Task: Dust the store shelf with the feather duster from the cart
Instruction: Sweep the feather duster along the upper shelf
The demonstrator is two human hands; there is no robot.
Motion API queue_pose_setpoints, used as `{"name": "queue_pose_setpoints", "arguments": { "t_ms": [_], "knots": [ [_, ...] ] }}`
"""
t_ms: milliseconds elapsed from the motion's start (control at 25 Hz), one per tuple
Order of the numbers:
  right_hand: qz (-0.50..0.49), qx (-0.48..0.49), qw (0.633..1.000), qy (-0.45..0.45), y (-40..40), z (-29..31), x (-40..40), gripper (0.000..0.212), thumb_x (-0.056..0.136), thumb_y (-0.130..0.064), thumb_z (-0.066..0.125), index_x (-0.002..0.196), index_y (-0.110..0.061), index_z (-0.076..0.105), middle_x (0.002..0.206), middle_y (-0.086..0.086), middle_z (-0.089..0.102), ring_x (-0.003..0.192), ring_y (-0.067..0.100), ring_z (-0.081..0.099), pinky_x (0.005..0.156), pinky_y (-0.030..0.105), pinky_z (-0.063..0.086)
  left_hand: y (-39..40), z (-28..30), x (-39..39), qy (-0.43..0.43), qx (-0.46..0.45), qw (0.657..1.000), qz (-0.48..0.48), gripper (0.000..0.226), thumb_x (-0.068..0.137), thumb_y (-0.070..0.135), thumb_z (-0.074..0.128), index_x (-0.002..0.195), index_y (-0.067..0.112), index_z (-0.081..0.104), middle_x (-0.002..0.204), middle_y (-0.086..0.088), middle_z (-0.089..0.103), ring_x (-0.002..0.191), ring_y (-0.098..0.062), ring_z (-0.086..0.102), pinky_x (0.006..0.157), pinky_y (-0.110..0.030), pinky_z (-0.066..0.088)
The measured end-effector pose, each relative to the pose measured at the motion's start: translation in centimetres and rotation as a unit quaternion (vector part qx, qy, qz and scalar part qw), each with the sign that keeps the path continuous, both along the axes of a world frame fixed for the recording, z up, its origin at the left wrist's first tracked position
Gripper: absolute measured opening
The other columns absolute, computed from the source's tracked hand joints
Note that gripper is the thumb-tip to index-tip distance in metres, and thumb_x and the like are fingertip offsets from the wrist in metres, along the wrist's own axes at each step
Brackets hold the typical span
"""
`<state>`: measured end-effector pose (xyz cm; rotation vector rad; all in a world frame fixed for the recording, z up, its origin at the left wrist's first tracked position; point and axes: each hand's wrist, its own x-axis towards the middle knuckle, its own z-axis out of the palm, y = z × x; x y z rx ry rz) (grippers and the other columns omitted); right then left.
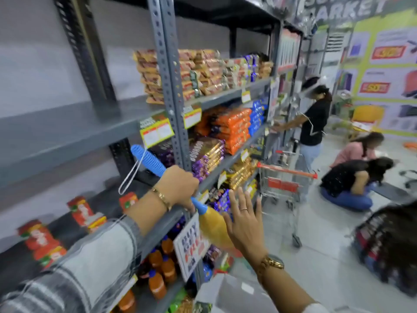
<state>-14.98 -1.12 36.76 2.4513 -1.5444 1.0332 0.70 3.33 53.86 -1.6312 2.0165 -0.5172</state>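
Observation:
My left hand grips the blue ribbed handle of the feather duster, which slants down to the right. A thin loop hangs from the handle's upper end. The duster's yellow head points down in front of the shelf edge, blurred. My right hand is spread open just right of the yellow head, close to it; whether they touch I cannot tell. The grey metal store shelf runs along my left, stocked with packets. The shopping cart with a red handle stands ahead beside the shelf.
Red cartons lie on the shelf to my left and orange bottles stand on a lower level. A person stands at the shelf beyond the cart. Two people crouch on the floor right. A dark-haired head is close at right.

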Motion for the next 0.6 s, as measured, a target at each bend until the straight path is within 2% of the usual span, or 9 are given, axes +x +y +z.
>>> {"name": "queue_pose_setpoints", "arguments": {
  "t_ms": [80,240,320,480,600],
  "knots": [
    [0.03,-0.036,0.999,-0.016,0.6,3.7,1.4,0.062,0.097,-0.051,0.012,0.14,-0.012,0.035,0.141,0.018,0.042,0.13,0.033,0.034,0.108,0.047,0.005,2.3,4.9,1.2,-0.024,-0.056,0.998,0.002,0.033,0.081,0.044,0.057,0.09,0.015,0.07,0.086,-0.004,0.07,0.085,-0.028,0.067,0.063,-0.028,0.035],
    [0.062,-0.113,0.99,-0.061,1.7,10.1,5.3,0.06,0.094,-0.044,0.027,0.138,-0.006,0.04,0.14,0.021,0.041,0.127,0.038,0.038,0.105,0.053,0.012,6.5,12.0,3.9,-0.076,-0.134,0.988,0.023,0.028,0.083,0.028,0.051,0.095,0.012,0.07,0.096,-0.008,0.073,0.09,-0.031,0.067,0.066,-0.032,0.045],
    [0.081,-0.133,0.984,-0.089,2.9,12.8,7.8,0.057,0.092,-0.038,0.03,0.138,-0.005,0.04,0.141,0.022,0.04,0.128,0.039,0.037,0.105,0.055,0.015,9.5,15.0,6.0,-0.089,-0.155,0.982,0.061,0.028,0.087,0.026,0.045,0.101,0.015,0.066,0.103,-0.007,0.071,0.095,-0.03,0.066,0.068,-0.034,0.043],
    [0.151,-0.141,0.97,-0.132,4.8,17.0,12.7,0.055,0.091,-0.03,0.031,0.137,0.0,0.038,0.138,0.027,0.041,0.126,0.044,0.038,0.098,0.061,0.032,16.2,18.6,9.7,-0.025,-0.231,0.961,0.147,0.032,0.093,0.026,0.04,0.117,0.029,0.061,0.114,-0.004,0.068,0.104,-0.028,0.062,0.066,-0.029,0.033],
    [0.249,-0.143,0.943,-0.172,7.0,19.6,17.0,0.059,0.093,-0.033,0.033,0.14,0.004,0.03,0.142,0.027,0.035,0.127,0.044,0.035,0.101,0.059,0.031,21.8,19.9,12.9,0.027,-0.33,0.914,0.235,0.03,0.094,0.021,0.039,0.113,0.025,0.062,0.111,-0.007,0.067,0.103,-0.029,0.06,0.065,-0.031,0.03]
  ]
}}
